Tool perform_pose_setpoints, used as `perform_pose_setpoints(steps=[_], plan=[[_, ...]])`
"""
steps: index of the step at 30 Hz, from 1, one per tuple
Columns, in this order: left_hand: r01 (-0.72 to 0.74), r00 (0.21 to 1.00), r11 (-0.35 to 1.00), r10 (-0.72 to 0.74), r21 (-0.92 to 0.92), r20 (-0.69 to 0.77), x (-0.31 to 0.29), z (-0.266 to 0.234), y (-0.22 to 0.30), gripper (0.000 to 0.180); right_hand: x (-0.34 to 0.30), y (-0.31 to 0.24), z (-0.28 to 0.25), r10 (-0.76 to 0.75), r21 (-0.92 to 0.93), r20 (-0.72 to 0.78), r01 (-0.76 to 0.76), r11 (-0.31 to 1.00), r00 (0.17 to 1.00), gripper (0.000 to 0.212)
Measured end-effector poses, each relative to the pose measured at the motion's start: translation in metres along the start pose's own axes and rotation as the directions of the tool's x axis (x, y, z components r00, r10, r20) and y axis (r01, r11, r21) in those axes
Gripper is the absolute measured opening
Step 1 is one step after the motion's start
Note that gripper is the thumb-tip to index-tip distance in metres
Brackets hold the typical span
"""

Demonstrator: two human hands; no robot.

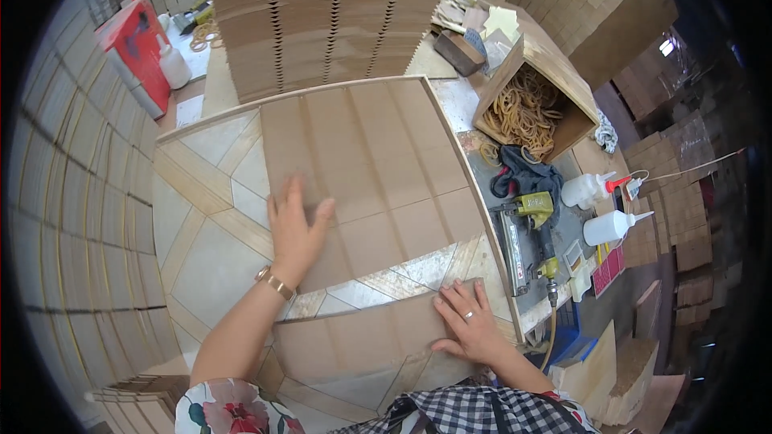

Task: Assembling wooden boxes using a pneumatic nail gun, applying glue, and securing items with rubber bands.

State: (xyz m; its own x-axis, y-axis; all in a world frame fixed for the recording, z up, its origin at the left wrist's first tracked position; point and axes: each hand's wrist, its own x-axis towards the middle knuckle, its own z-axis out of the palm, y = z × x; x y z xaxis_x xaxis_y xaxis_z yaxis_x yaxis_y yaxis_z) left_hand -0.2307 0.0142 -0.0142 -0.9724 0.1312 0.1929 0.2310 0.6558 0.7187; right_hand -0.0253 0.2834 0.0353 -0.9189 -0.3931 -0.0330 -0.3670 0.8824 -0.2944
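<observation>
Flat brown grooved boards (386, 153) lie on a panel with an inlaid pattern of pale pieces and wood strips (201, 233), pushed up toward its far raised edge. My left hand (297, 229) rests on the left part of these boards, fingers spread, a bracelet-like watch on its wrist. Nearer to me lies a separate brown board (354, 337), slightly turned, with a band of the patterned panel showing between it and the others. My right hand (474, 321) lies on its right end with fingers stretched out, a ring on one finger. Neither hand grips anything.
Behind the panel rises a tall stack of similar boards (305, 28). On the right are a wooden box of rubber bands (527, 112), a nail gun (523, 233) with a hose, and white squeeze bottles (607, 227). A red box (137, 52) stands far left.
</observation>
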Motion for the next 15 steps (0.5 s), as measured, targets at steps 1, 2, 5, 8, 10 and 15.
perform_pose_setpoints(steps=[1,2,5,8,10,15], plan=[[0.045,0.999,0.999,-0.045,-0.021,-0.002,-0.002,-0.001,-0.001,0.069,-0.003,0.001,0.001,-0.030,0.003,-0.019,0.030,1.000,0.999,0.080],[0.040,0.999,0.999,-0.041,-0.023,-0.030,0.000,-0.003,0.000,0.069,-0.003,0.000,0.001,-0.051,-0.013,-0.031,0.051,0.999,0.998,0.080],[0.066,0.994,0.918,-0.094,-0.392,-0.053,0.001,-0.013,-0.014,0.078,0.001,-0.008,-0.001,-0.098,-0.058,0.039,0.100,0.993,0.994,0.092],[0.076,0.962,0.953,-0.148,-0.294,-0.229,-0.017,-0.014,-0.014,0.074,0.001,-0.010,-0.005,-0.097,-0.093,0.063,0.103,0.990,0.993,0.093],[0.237,0.936,0.948,-0.281,-0.211,-0.210,-0.041,-0.014,0.001,0.071,-0.002,-0.010,-0.012,-0.108,-0.087,0.061,0.114,0.990,0.992,0.092],[0.446,0.889,0.757,-0.436,-0.477,0.140,-0.072,-0.011,0.014,0.065,0.003,0.003,-0.015,-0.147,-0.079,0.075,0.153,0.985,0.986,0.092]])
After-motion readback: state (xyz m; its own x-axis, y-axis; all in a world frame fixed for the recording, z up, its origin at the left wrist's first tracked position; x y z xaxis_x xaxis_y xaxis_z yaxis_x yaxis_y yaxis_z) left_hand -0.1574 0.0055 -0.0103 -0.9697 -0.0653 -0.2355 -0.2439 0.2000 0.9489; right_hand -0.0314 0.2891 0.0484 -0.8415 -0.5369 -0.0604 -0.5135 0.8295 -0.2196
